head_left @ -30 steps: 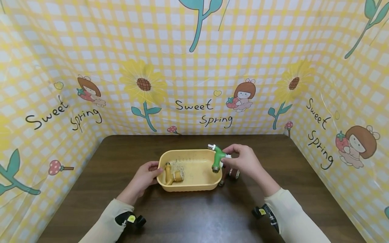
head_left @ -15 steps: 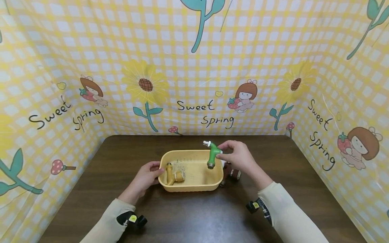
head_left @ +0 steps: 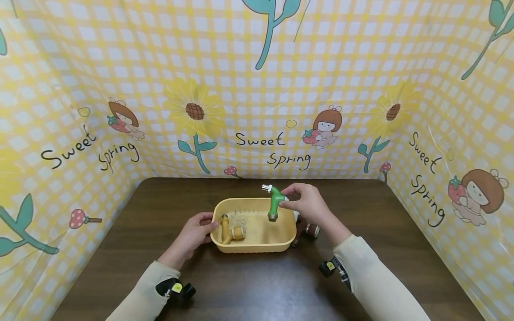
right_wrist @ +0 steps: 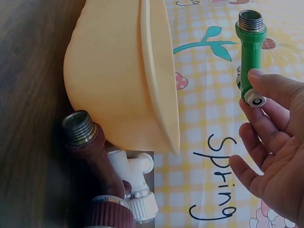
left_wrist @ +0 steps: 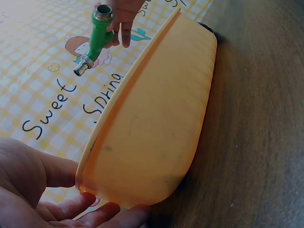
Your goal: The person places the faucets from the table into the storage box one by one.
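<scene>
My right hand [head_left: 306, 204] pinches a green tap [head_left: 275, 203] with metal threaded ends. It hangs above the right part of a yellow plastic basin [head_left: 254, 248], apart from it. In the right wrist view, thumb and fingers hold the green tap [right_wrist: 251, 59] near its white nut. At the basin's left end, my left hand [head_left: 195, 234] holds the rim, thumb at the top edge and fingers against the outer wall in the left wrist view. Inside the basin, on the left, lies a golden-yellow tap [head_left: 230, 232].
Right of the basin, a brown tap [right_wrist: 102, 173] and a white tap [right_wrist: 135, 178] lie close together on the dark wooden table [head_left: 249, 285]. A yellow checked cloth [head_left: 257, 102] with printed flowers walls the table's back and sides.
My right hand has moved left and slightly up with the green tap, bringing it from the basin's right rim to over the inside. The left hand stays on the rim.
</scene>
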Demonstrator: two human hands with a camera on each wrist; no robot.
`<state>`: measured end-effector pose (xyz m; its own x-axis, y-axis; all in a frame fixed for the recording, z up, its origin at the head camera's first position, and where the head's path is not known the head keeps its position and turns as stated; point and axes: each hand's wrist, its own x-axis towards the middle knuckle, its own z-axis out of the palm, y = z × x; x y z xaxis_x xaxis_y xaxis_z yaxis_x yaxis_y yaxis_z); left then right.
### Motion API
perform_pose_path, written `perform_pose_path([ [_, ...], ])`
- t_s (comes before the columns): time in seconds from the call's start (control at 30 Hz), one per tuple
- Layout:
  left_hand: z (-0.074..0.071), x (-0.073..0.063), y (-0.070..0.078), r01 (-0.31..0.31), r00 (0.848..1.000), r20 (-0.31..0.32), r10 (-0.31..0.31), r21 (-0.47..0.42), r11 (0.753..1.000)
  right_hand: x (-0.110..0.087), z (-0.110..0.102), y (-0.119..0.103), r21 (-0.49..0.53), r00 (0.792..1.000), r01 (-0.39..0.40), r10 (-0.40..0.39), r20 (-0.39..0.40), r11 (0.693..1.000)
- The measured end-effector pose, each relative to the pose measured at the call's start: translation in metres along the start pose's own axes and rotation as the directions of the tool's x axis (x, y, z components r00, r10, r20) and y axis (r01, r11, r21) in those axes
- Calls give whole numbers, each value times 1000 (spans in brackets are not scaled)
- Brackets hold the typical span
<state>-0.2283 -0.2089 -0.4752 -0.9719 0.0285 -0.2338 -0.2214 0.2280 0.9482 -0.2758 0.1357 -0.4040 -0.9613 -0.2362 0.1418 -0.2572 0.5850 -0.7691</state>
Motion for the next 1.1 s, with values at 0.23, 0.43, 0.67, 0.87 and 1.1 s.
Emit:
perform_pose_path([
  [0.23,-1,0,1,4,1000,4,-4,-2,1000,5,8,-3,-11,1000,-2,2,1,1000],
  [0.43,-1,-1,1,1,1000,4,-1,3,1000,8,16,-2,13,1000,-11,11,14,1000],
  [0.67,-1,-2,1,1,1000,1,-1,3,1000,9,26,-4,13,999,13,-13,33,1000],
  [0.87,0,-1,1,-1,1000,-2,1,0,1000,10,34,-7,-36,999,14,-12,38,999],
  [1.1,0,-4,3,-4,1000,1,4,-6,1000,10,41,-10,-43,998,8,-6,55,999],
])
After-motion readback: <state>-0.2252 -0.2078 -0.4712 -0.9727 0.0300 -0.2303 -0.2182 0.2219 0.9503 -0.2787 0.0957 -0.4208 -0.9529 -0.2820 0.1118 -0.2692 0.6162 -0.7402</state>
